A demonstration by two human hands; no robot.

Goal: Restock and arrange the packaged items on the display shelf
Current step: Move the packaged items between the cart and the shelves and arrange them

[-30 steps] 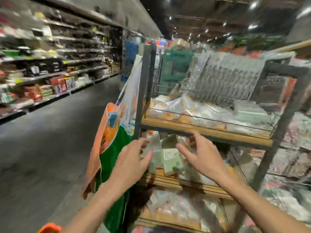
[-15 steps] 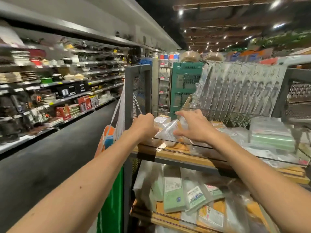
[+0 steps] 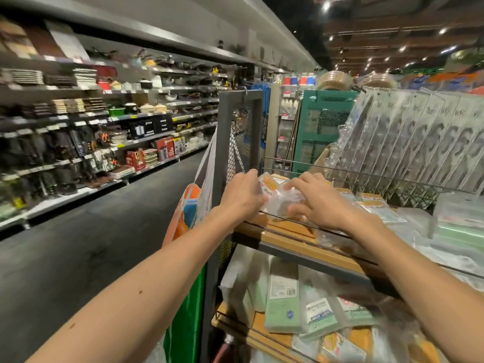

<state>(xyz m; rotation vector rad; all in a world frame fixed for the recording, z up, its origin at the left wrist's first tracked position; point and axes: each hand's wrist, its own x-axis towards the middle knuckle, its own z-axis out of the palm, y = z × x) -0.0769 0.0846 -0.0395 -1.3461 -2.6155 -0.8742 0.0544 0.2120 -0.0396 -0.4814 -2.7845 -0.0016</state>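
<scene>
The grip of the left hand (image 3: 242,195) is curled round the left end of a clear packet (image 3: 281,201) on the top display shelf (image 3: 285,233), just behind the wire rail (image 3: 366,176). The right hand (image 3: 320,204) lies on the same packet from the right side, its fingers spread and a little bent, pressing and not pinching. Both forearms reach forward, the wrists almost level with the shelf edge.

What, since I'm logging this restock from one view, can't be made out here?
Head view only.
1. Packet: label hidden by the right hand and glare.
2. Left hand: its back hides whether the fingers grip the packet.
3. Wall shelves: goods blurred.
4. Lower packets: partly behind the right forearm, cut by the bottom edge.
</scene>
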